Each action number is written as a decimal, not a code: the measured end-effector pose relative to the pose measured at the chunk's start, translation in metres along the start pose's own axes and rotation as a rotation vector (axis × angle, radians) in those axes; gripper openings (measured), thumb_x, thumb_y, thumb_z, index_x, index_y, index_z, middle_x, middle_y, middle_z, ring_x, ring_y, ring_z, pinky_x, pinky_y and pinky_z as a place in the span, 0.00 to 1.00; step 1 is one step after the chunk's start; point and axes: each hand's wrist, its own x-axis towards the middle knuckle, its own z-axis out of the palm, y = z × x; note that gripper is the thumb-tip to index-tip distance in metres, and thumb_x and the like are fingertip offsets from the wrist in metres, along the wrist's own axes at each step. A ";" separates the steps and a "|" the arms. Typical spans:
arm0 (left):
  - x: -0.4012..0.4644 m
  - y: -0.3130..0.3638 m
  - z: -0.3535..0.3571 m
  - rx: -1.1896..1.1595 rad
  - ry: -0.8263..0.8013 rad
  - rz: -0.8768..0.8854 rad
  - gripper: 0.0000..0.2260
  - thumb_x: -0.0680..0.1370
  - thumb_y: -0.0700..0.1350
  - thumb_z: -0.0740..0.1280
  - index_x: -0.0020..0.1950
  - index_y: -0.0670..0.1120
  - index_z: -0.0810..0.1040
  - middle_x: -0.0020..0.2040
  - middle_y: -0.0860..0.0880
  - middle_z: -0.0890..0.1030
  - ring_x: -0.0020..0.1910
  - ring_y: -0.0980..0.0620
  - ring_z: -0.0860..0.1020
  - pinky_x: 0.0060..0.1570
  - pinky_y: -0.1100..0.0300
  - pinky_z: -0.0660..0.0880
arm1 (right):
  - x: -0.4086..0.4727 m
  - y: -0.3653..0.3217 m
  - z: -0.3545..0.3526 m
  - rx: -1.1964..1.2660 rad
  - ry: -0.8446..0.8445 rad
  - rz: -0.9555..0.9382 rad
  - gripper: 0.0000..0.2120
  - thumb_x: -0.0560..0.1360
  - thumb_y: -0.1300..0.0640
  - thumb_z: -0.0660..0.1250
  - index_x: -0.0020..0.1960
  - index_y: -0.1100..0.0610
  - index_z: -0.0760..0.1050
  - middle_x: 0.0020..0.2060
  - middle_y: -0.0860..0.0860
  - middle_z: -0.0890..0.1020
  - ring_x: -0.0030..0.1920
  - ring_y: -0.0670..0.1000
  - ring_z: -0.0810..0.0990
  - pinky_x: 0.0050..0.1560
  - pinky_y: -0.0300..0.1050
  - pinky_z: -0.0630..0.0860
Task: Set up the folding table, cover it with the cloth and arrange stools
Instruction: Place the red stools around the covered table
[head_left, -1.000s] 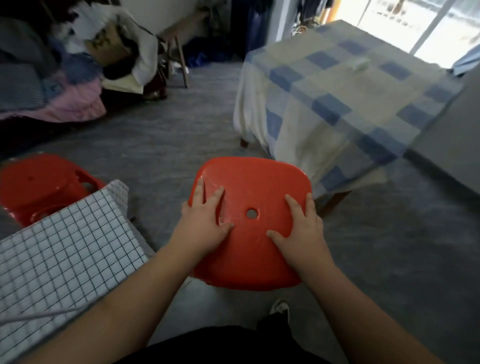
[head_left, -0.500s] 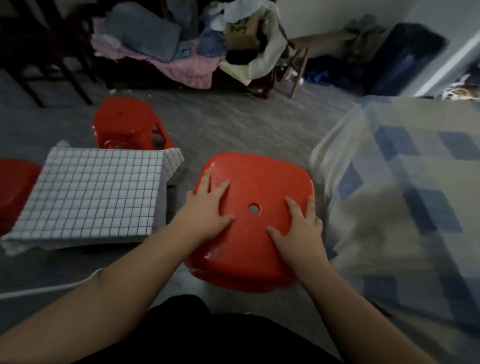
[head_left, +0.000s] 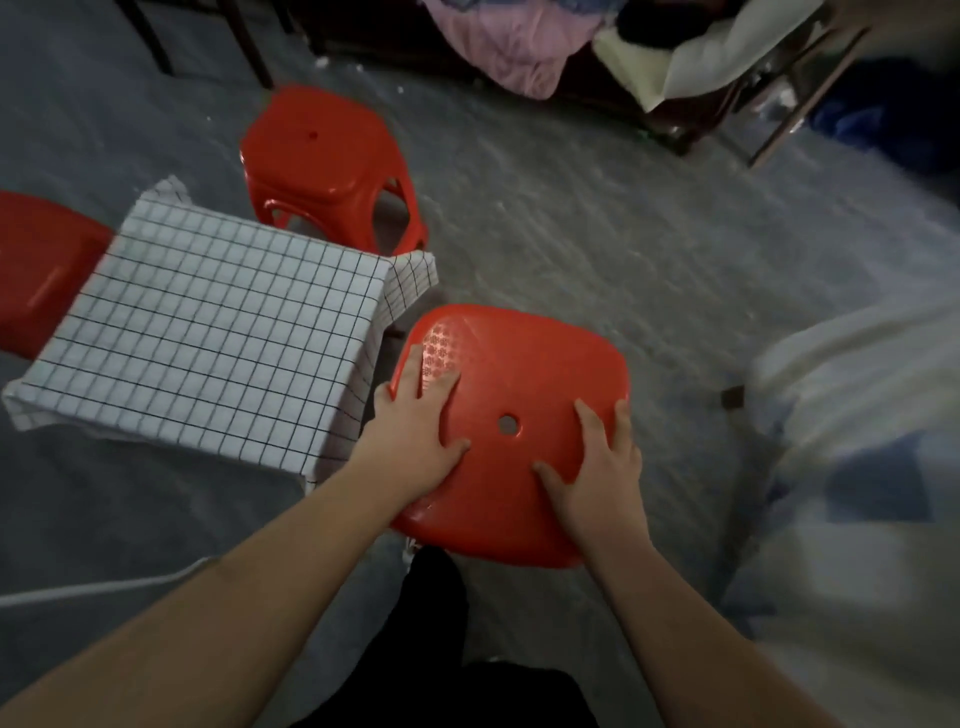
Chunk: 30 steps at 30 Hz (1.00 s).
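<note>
A small low table (head_left: 208, 332) draped in a white cloth with a black grid stands at the left. Just off its near right corner is a red plastic stool (head_left: 509, 364) with a hole in its seat. My left hand (head_left: 415, 431) lies flat on the seat's left side, fingers straight and thumb spread. On the seat's right side my right hand (head_left: 597, 467) lies the same way. The stool's legs are hidden under the seat. A second red stool (head_left: 322, 156) stands behind the table, and a third (head_left: 36, 260) shows at its left edge.
A bigger table under a pale blue-checked cloth (head_left: 857, 467) fills the right side, blurred. Piled clothes and bedding (head_left: 519, 41) sit on dark furniture along the back. A white cable (head_left: 104, 587) crosses the grey floor at the lower left. Dark chair legs (head_left: 156, 36) stand at the top left.
The view has swung left, away from the blue-checked table. The stool under my hands now sits close to the small gridded table's corner. Both hands keep the same hold.
</note>
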 end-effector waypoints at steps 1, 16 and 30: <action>0.024 -0.009 0.012 -0.011 -0.017 -0.015 0.37 0.74 0.60 0.69 0.76 0.65 0.50 0.78 0.57 0.36 0.76 0.36 0.50 0.64 0.36 0.67 | 0.023 0.005 0.017 -0.005 -0.016 0.003 0.40 0.72 0.45 0.73 0.78 0.42 0.55 0.80 0.52 0.44 0.75 0.64 0.55 0.72 0.62 0.61; 0.247 -0.110 0.181 -0.048 -0.035 -0.101 0.38 0.71 0.57 0.71 0.75 0.65 0.53 0.79 0.59 0.39 0.76 0.37 0.50 0.65 0.34 0.67 | 0.226 0.087 0.219 -0.031 -0.084 -0.043 0.40 0.73 0.43 0.71 0.79 0.44 0.54 0.80 0.56 0.43 0.77 0.64 0.52 0.73 0.59 0.58; 0.214 -0.081 0.150 -0.099 -0.015 -0.237 0.32 0.77 0.49 0.61 0.77 0.62 0.50 0.80 0.50 0.42 0.79 0.42 0.44 0.72 0.37 0.59 | 0.225 0.055 0.179 -0.208 -0.189 0.009 0.35 0.77 0.44 0.66 0.79 0.47 0.54 0.80 0.57 0.50 0.77 0.62 0.53 0.72 0.59 0.62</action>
